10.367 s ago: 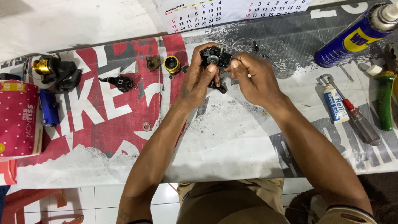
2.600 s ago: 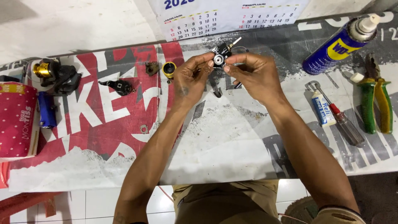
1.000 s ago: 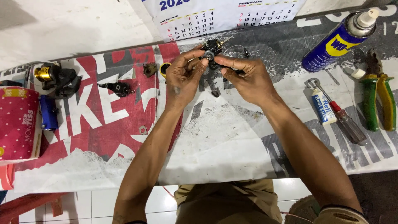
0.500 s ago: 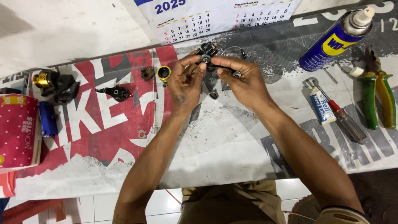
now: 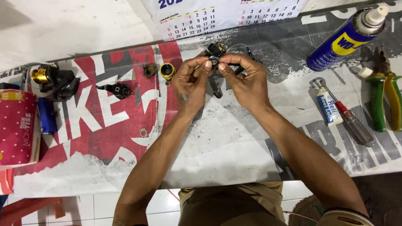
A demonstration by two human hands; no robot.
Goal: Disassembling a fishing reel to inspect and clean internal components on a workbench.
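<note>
Printed red, white and grey bench cover [image 5: 104, 138] lies under our work. Above it, our left hand [image 5: 190, 81] and right hand [image 5: 247, 81] both pinch the small black fishing reel body [image 5: 215, 51]. A little gold spool [image 5: 168, 71] sits just beside.

A small black reel body [image 5: 215, 51], held up above the printed mat.
</note>
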